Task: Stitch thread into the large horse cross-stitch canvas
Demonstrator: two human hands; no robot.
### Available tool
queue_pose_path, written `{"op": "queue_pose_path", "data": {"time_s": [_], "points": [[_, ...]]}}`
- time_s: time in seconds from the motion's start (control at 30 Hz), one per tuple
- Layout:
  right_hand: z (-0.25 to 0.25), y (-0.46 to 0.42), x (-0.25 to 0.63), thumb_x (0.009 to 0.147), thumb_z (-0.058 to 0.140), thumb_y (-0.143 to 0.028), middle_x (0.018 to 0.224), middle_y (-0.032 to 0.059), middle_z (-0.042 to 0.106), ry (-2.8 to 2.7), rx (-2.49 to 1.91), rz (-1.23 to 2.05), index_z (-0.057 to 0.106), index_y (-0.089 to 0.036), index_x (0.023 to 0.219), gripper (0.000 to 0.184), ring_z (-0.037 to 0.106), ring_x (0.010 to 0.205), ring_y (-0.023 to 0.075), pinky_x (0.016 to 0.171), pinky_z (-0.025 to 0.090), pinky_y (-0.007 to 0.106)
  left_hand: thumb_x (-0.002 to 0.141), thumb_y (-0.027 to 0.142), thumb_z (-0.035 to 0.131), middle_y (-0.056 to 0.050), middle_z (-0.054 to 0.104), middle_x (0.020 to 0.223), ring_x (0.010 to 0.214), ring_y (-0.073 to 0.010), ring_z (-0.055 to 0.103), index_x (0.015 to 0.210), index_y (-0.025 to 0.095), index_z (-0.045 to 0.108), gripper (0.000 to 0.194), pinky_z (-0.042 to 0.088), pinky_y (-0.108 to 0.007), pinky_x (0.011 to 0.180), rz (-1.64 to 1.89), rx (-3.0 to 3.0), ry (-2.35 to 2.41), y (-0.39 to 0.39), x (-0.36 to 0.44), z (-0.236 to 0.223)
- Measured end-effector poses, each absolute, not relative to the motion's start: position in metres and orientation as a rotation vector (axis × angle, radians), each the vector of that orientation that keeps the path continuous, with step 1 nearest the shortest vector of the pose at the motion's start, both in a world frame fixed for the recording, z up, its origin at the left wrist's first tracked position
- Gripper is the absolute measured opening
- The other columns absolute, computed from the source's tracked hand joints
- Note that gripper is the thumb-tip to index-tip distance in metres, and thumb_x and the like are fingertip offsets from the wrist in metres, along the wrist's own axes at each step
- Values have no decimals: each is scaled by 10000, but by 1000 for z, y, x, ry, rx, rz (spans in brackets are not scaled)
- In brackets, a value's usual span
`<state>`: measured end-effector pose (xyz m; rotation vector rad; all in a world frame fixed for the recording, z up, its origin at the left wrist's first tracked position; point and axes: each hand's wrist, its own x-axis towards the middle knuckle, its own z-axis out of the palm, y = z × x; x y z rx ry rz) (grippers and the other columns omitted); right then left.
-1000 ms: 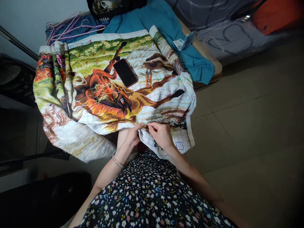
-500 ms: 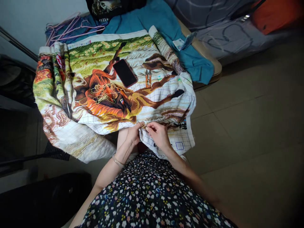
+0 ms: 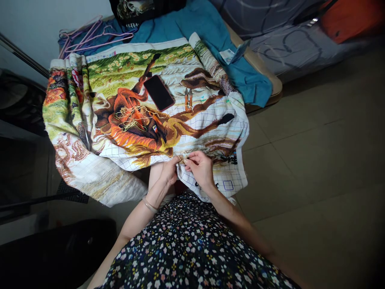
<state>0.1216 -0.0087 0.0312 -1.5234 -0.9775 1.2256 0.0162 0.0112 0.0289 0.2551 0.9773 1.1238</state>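
Note:
A large cross-stitch cloth (image 3: 120, 150) with a stitched horse picture and a printed grid spreads before me, rolled up at its left and right sides. My left hand (image 3: 170, 170) grips its near edge, thumb on top and fingers underneath. Close beside it, my right hand (image 3: 200, 166) is closed in a pinch at the same fold; whatever is between its fingertips is too small to make out. A tangle of yellow thread (image 3: 132, 116) lies on the stitched horse. Orange thread snips (image 3: 188, 101) and a dark phone (image 3: 159, 93) rest on the cloth.
Behind the cloth a teal sheet (image 3: 204, 24) covers a low padded surface, with pink hangers (image 3: 99, 36) at the left and a black bag (image 3: 144, 12) at the back. Tiled floor (image 3: 300, 160) extends to the right. A dark case-like object (image 3: 60, 253) stands at lower left.
My right hand has shifted very slightly upward at the cloth's fold, still pinched. My left hand keeps its hold, and the phone, snips and thread lie as before.

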Motion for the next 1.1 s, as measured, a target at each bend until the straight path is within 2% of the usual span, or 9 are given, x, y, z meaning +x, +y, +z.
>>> {"op": "queue_pose_path", "data": {"time_s": [0.07,0.17,0.33,0.47,0.57,0.7,0.8,0.93,1.1], "points": [[36,-5,123,779,618,-349,647,-6,643,-1081,-1523,1180,556,-186,924,227,607,499,145,505,501,254,556,188,783,-43,717,802,1027,-254,653,786,170,631,276,447,-360,947,1097,239,957,11,15,31],[44,1,126,863,513,-289,656,2,646,-1367,-1580,1072,560,-199,868,101,605,510,138,551,476,252,558,179,789,-43,715,775,1021,-261,656,766,177,643,254,449,-370,948,1062,228,962,10,14,32],[53,2,137,926,431,-233,647,22,639,-1841,-1564,859,587,-197,887,165,599,579,156,606,425,258,561,189,777,-53,721,797,1025,-254,654,760,162,659,233,447,-354,946,1083,297,977,10,13,31],[55,-9,155,898,518,-246,848,54,684,-2196,-1244,891,647,-200,870,139,626,721,164,661,436,259,553,189,785,-47,726,812,1035,-252,653,825,163,662,299,447,-353,941,1095,294,968,9,14,31],[57,-11,167,900,541,-293,944,65,692,-1987,-1268,859,688,-203,904,172,629,746,161,689,467,271,554,168,792,-48,740,871,1058,-253,650,939,174,674,403,435,-365,968,1119,272,946,9,15,32],[55,1,167,915,499,-363,680,22,648,-1455,-1530,827,700,-175,929,276,548,522,138,560,449,274,559,116,780,-46,747,898,1045,-250,659,1007,185,676,466,423,-375,989,1156,264,941,8,14,32],[50,13,157,835,582,-330,624,-3,632,-1507,-1491,1072,696,-171,914,211,527,489,126,521,425,254,550,103,772,-32,736,815,975,-244,674,978,174,684,443,426,-376,975,1121,240,955,8,13,33],[46,20,146,791,586,-253,618,-7,610,-1623,-1428,1101,622,-182,764,84,538,549,115,541,418,227,541,98,771,-27,721,765,960,-245,674,945,162,689,417,425,-372,967,1113,230,974,9,12,32],[62,31,167,879,517,-443,715,-12,622,-1108,-1306,1192,491,-223,907,223,513,464,95,435,405,220,563,120,787,-49,749,919,1048,-252,660,1030,181,679,483,412,-389,1009,1139,264,945,8,11,27]]}}
